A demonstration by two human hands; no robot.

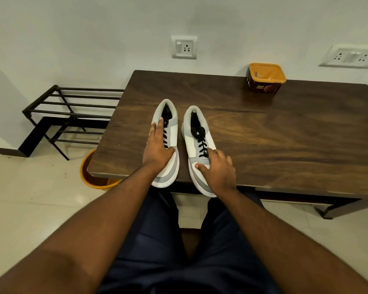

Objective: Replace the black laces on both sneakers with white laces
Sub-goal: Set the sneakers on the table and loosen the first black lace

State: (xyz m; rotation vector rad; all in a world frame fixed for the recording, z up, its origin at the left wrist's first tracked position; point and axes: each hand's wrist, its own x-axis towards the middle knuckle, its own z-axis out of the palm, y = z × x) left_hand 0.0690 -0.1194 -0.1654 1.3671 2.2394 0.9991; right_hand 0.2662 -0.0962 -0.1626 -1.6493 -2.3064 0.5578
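Note:
Two white and grey sneakers stand side by side on the dark wooden table (pixel 285 134), toes at the near edge. My left hand (pixel 157 147) lies flat on the left sneaker (pixel 172 132), fingers stretched over its black laces (pixel 165 139). My right hand (pixel 217 168) rests on the toe part of the right sneaker (pixel 191 143), its fingers slightly bent, index finger touching the lowest black lace (pixel 201 139). The right sneaker's laces are tied in a knot near the tongue. No white laces are in view.
An orange and brown plastic tub (pixel 266 80) stands at the table's far edge by the wall. A black metal shoe rack (pixel 72 115) is on the floor to the left. An orange bucket (pixel 94 177) sits under the table's left corner.

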